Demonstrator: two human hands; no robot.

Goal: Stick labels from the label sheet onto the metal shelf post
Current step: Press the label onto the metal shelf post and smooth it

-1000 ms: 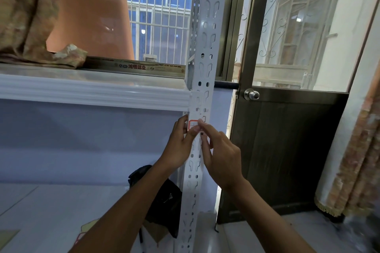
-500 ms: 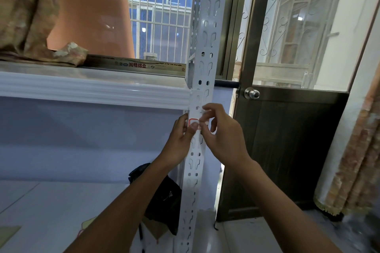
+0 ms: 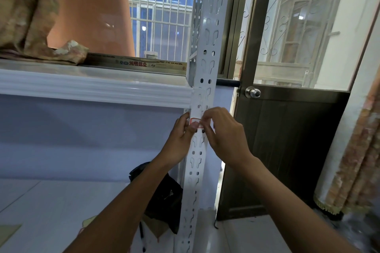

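Crosswise on the upright metal shelf post (image 3: 197, 170) sat the red-bordered label (image 3: 195, 120), left hand (image 3: 180, 141) clasping the post, thumb on it, right hand (image 3: 225, 135) pinching its right end

Home interior, a room at an outer door. Dark wood door (image 3: 287, 150) with round knob (image 3: 253, 93) and a glass upper panel showing scrolled ironwork outside. Barred window (image 3: 160, 16). Patterned fringed curtain (image 3: 353, 160) at right, cloth (image 3: 22, 10) bunched on white ledge (image 3: 92, 86). Pale tiled floor (image 3: 246, 232).
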